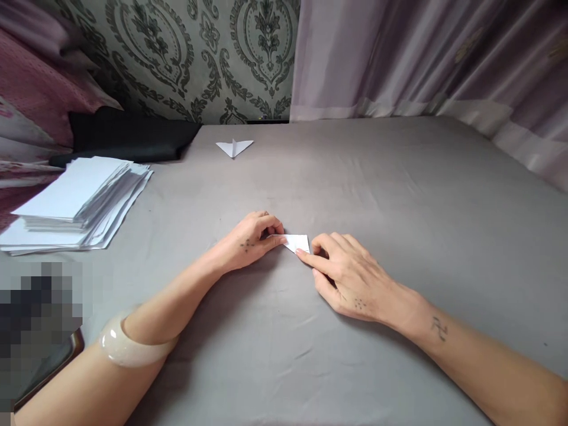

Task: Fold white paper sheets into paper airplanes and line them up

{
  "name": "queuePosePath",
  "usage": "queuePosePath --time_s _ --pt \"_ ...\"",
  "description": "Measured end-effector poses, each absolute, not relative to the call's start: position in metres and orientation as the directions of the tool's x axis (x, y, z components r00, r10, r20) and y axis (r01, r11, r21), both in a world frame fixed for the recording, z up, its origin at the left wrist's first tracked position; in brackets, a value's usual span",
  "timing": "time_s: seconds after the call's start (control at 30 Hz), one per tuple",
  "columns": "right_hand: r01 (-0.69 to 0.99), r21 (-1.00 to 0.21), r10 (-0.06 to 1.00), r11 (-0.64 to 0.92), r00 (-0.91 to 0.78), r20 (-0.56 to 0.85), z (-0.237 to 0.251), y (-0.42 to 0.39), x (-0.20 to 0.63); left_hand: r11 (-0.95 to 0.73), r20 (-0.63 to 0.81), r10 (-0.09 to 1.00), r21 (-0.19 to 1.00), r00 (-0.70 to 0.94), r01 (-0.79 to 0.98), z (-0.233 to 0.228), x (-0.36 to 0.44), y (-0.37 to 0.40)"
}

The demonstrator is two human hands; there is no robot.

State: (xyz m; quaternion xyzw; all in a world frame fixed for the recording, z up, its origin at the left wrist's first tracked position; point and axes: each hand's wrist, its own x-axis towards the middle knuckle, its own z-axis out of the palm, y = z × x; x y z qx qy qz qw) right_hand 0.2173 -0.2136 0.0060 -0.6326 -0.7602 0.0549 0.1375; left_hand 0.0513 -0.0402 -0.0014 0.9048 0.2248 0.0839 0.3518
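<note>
Small white paper [298,242] lies at table [399,189] centre, near edge of the grey cloth, between both hands. Left hand [251,239] w/ fingers curled, pinching paper's left end flat. Right hand [350,275] mostly spread, index tip pressing down on paper's right corner. Looks like a fold being creased, mid-way thru shaping it; a finished folded piece [234,147] sits far, well apart. Paper stack [75,204] at left, black cloth [128,139] behind it. Next move prob calls for holding the left end firm while the rt finger runs along the edge, keeping corners aligned so the crease stays sharp
</note>
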Motion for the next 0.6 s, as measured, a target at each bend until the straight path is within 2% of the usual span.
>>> queuePosePath --time_s 0.23,0.4,0.47,0.53,0.6 --pt "0.941 -0.28 0.956 0.19 -0.113 0.27 -0.008 -0.208 0.217 -0.62 -0.002 0.441 0.722 0.897 0.306 -0.007 0.047 -0.036" --pt "0.936 -0.278 0.922 0.217 -0.103 0.373 -0.009 -0.209 0.216 -0.538 -0.045 0.467 0.778 0.883 0.324 -0.004 0.042 -0.042" --pt "0.917 -0.333 0.885 0.221 -0.045 0.464 -0.007 -0.209 0.216 -0.54 0.0 0.473 0.79 0.881 0.29 -0.001 0.042 -0.048" --pt "0.874 -0.441 0.827 0.206 0.085 0.555 -0.005 -0.208 0.218 -0.58 0.1 0.473 0.784 0.875 0.223 0.002 0.044 -0.055" --pt "0.798 -0.569 0.783 0.2 0.219 0.582 -0.004 -0.206 0.219 -0.621 0.22 0.455 0.773 0.863 0.13 0.004 0.047 -0.062"
